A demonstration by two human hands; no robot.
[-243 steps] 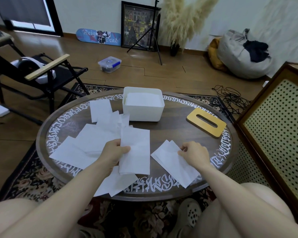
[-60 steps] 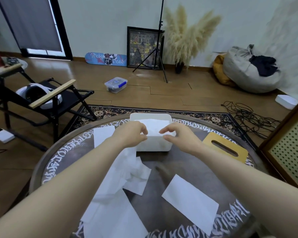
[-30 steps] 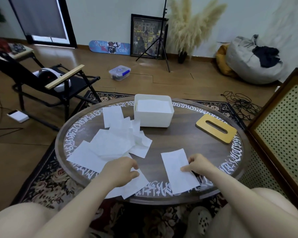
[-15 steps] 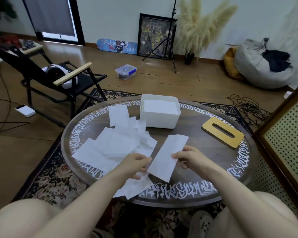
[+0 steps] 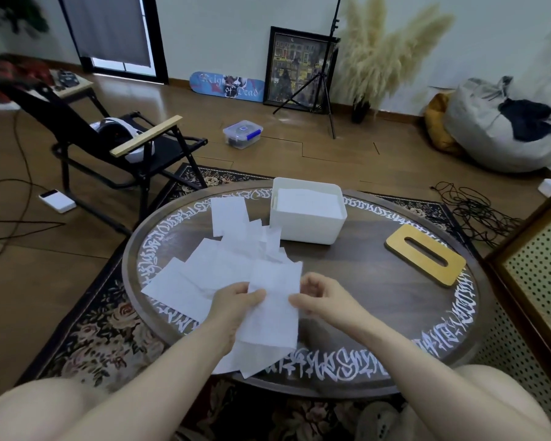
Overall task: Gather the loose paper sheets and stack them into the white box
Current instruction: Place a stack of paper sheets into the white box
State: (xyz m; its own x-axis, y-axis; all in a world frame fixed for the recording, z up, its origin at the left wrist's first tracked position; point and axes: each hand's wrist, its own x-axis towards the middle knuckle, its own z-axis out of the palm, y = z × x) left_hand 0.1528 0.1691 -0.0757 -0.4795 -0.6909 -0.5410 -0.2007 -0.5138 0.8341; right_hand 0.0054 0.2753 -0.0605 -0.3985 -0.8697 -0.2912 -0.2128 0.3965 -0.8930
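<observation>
Wood flooring and a patterned rug [image 5: 102,338] surround the round dark table [image 5: 357,281], whose rim carries white lettering all the way around. I see the white box [image 5: 307,222] standing toward the far side of the table, with a stack of sheets already inside it, lying flat below its rim. To the right of the box, well apart from it, lies a yellow wooden lid with a slot [image 5: 425,254].

Both hands are over the near part of the table. My left hand [image 5: 236,305] pinches the left edge of a single paper sheet [image 5: 275,308] between thumb and fingers, closed on it. My right hand [image 5: 323,300] has its thumb and fingers curled against the sheet's right edge; it looks like a pinch on the paper, though the contact point is partly hidden. The sheet hangs between the two hands, lifted off the tabletop and slightly tilted.

Left of the hands, loose paper sheets [image 5: 220,265] lie overlapped in a spread that runs from the near edge of the table up to just beside the box's left wall. One or two more sheets [image 5: 252,358] lie under the held one at the near rim.
</observation>
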